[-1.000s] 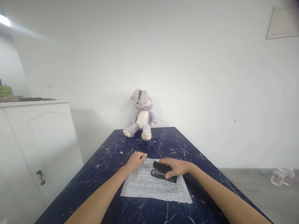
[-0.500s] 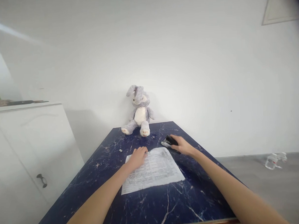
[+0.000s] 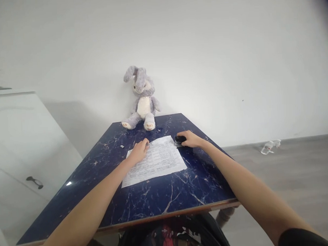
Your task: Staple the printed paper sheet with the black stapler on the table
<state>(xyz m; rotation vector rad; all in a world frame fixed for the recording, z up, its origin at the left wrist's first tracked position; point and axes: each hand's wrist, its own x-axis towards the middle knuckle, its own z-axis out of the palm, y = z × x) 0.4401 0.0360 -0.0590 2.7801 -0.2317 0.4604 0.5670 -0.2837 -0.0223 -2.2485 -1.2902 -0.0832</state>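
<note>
Nearest us, dark clothing (image 3: 170, 237) shows below the tabletop (image 3: 200, 188), cut off by the bottom of the view. The paper (image 3: 162, 160) lies printed side up on the tabletop, slightly askew, its print too small for us to read. Our left hand (image 3: 139, 151) rests over its far left part, seemingly to steady it; the fingers are curled, but we cannot tell whether they pinch the sheet. Our right hand (image 3: 190, 139) is clamped on the black stapler (image 3: 181, 139), mouth towards the paper's far right corner, a grip that probably suits pressing. Fingers hide much of the stapler, and we cannot make out whether it touches the sheet. Beyond, a plush rabbit (image 3: 144, 106) sits against the wall (image 3: 205, 64), perhaps leaning there for support.
</note>
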